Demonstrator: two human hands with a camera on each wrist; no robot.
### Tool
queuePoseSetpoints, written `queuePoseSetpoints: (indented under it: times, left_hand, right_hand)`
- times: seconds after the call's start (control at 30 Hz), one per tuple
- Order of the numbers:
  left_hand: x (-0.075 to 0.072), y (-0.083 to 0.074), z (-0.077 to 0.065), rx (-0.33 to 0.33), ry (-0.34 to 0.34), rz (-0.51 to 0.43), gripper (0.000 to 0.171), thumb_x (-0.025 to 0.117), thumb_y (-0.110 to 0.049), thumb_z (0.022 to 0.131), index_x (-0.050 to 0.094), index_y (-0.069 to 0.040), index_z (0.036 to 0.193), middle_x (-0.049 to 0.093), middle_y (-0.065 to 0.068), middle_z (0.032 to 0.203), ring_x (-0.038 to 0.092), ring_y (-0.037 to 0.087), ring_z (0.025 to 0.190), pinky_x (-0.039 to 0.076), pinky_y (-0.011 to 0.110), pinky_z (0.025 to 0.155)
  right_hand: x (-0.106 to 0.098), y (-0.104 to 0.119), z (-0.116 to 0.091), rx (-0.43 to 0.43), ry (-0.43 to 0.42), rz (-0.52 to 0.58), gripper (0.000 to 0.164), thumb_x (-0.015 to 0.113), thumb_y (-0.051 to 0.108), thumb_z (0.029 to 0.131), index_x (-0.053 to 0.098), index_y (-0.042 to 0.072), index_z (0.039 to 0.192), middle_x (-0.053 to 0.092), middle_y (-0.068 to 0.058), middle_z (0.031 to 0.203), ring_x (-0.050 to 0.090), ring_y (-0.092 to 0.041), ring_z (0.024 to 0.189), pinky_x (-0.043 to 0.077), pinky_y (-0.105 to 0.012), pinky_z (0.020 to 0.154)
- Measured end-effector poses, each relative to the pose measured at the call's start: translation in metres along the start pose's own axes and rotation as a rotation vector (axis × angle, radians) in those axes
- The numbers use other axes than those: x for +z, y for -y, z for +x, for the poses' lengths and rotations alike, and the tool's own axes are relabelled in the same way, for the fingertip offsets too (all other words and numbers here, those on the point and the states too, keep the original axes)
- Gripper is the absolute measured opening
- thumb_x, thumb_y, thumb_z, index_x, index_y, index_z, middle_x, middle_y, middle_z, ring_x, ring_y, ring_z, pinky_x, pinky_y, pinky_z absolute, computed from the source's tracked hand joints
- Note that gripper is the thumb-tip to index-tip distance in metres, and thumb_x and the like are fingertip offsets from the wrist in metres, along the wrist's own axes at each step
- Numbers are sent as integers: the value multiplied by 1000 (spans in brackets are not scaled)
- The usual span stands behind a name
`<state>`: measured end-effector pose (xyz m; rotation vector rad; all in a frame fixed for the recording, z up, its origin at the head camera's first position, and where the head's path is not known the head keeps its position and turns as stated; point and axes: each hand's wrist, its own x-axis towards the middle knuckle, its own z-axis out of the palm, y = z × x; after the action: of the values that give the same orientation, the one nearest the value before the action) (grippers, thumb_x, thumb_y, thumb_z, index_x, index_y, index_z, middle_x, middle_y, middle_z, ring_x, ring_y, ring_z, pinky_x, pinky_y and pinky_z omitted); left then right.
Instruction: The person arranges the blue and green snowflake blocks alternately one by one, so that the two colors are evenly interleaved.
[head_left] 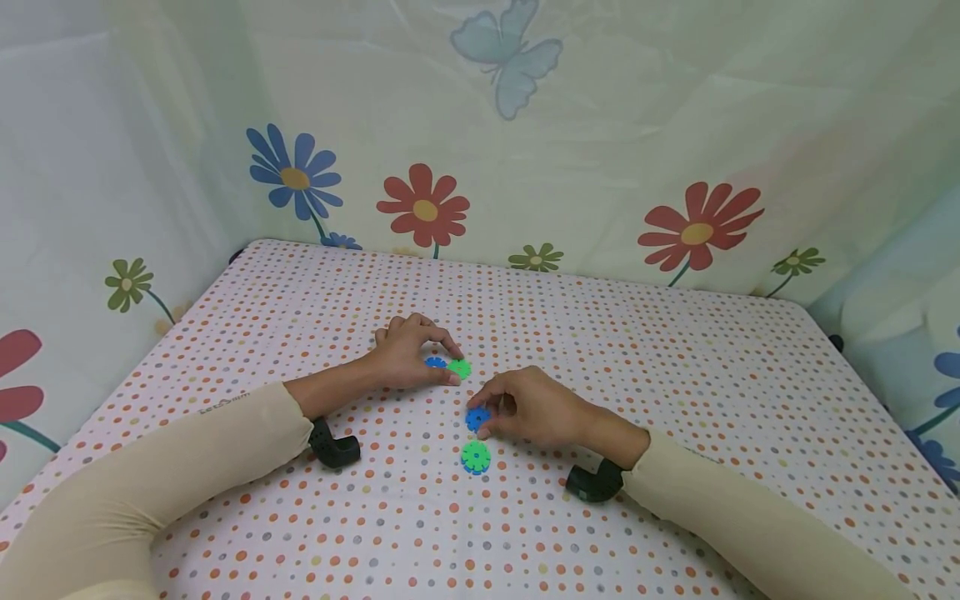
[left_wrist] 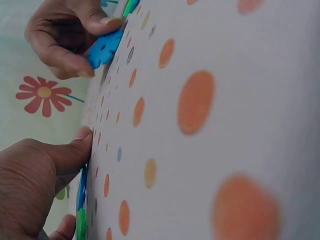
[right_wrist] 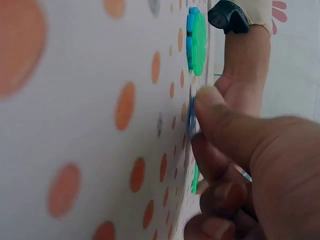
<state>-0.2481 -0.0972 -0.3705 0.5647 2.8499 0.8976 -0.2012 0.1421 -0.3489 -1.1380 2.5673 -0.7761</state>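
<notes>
Small toothed plastic discs lie on the table between two bare hands in the head view. My left hand (head_left: 408, 357) has its thumb and index finger at opposite edges of a green notched disc (head_left: 460, 368). Beside that disc, partly behind the hand, lies a blue notched disc (head_left: 435, 362). Another blue notched disc (head_left: 477, 418) is pinched between the thumb and index finger of my right hand (head_left: 536, 407). It appears tilted in the left wrist view, a little above the cloth. Nearer the front, a green disc (head_left: 476, 457) rests on top of a blue one.
A pale cloth (head_left: 637, 358) with coloured dots covers the table. Black camera mounts (head_left: 335, 446) sit at both wrists. Beyond the table's back edge hangs a curtain (head_left: 585, 150) printed with flowers and a butterfly.
</notes>
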Motion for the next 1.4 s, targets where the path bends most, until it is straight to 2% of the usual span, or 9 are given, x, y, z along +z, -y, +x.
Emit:
queuePoseSetpoints:
  times: [0.17,0.33,0.53,0.93,1.13,1.4]
  left_hand:
    - [1,0,1,-1,7,0,28,83,-47,76,72,-39,100,48,7,133,34,34,127,19,61,102]
    - [1,1,1,-2,16,-2,26,82,-46,77,72,-38,99,47,7,134,34,35,128,19,62,102]
    - [1,0,1,-8,17,2,25,82,-46,77,72,-39,98,48,6,133,34,34,128,19,61,102]
    - [1,0,0,-4,17,-7,25,82,-47,77,72,-39,99,47,5,133,34,34,128,19,60,103]
    - [1,0,0,-6,16,-22,25,83,-45,77,73,-37,99,47,5,133,33,34,129,17,62,105]
    - [-1,-1,0,-12,18,-29,25,83,-45,76,73,-37,98,47,5,133,33,34,128,15,63,105]
  right_hand:
    - [-4,-3,2,15,-50,-85,31,80,28,83,75,16,112,64,15,79,50,-3,62,43,-20,57]
    - [-8,-12,8,43,-80,-95,31,79,26,84,75,12,111,66,11,78,50,-3,62,43,-20,57]
    - [-11,-19,14,53,-110,-113,32,76,19,87,73,10,118,71,4,93,51,-5,68,43,-21,60]
    - [-13,-21,17,104,-53,-125,37,63,7,96,62,8,133,62,-3,98,48,-11,78,42,-22,66]
    - [-15,-20,17,92,-83,-134,37,65,11,95,62,4,131,66,-3,96,49,-9,72,41,-21,63]
    - [-16,-20,22,170,-126,-104,35,70,20,92,68,6,125,71,-1,95,52,-7,63,43,-22,56]
